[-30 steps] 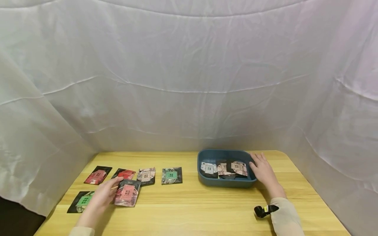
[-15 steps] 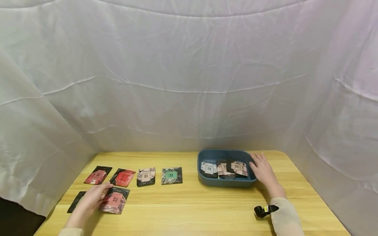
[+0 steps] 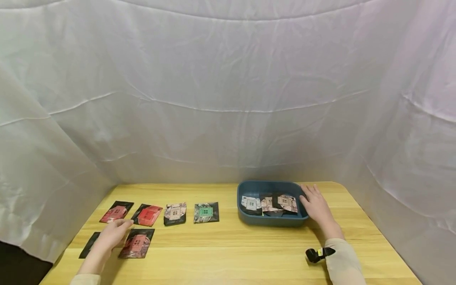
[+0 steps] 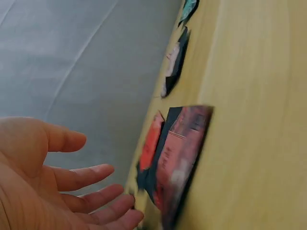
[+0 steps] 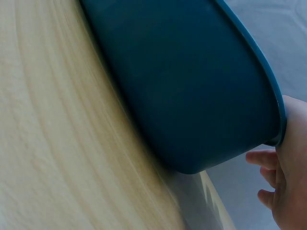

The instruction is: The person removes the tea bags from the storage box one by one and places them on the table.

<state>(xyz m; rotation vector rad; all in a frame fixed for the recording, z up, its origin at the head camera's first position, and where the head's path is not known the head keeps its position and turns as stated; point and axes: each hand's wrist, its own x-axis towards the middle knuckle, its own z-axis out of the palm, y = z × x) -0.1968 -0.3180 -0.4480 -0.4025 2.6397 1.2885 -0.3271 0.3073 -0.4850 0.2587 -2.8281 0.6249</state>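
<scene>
My left hand (image 3: 112,234) hovers at the left with its fingers apart and nothing between them, as the left wrist view shows. Just beside its fingertips lies a flat sachet with a pink label (image 3: 136,243). Behind that one is a sachet with a red label (image 3: 147,215). The left hand partly hides a dark sachet (image 3: 88,246) nearer the table's left edge. At the right, my right hand (image 3: 318,208) rests against the right end of a blue bin (image 3: 272,222), thumb at the rim and fingers extended. Several sachets (image 3: 252,204) lie inside the bin.
In the back row are another pink-label sachet (image 3: 116,212), a beige-label sachet (image 3: 175,213) and a green-label sachet (image 3: 206,212). The wooden table (image 3: 221,257) meets a pale cloth curtain (image 3: 228,130) at the back and sides.
My left hand has moved left and set the pink-label sachet down in front of the red-label one, then let it go. The right hand and the bin have stayed in place.
</scene>
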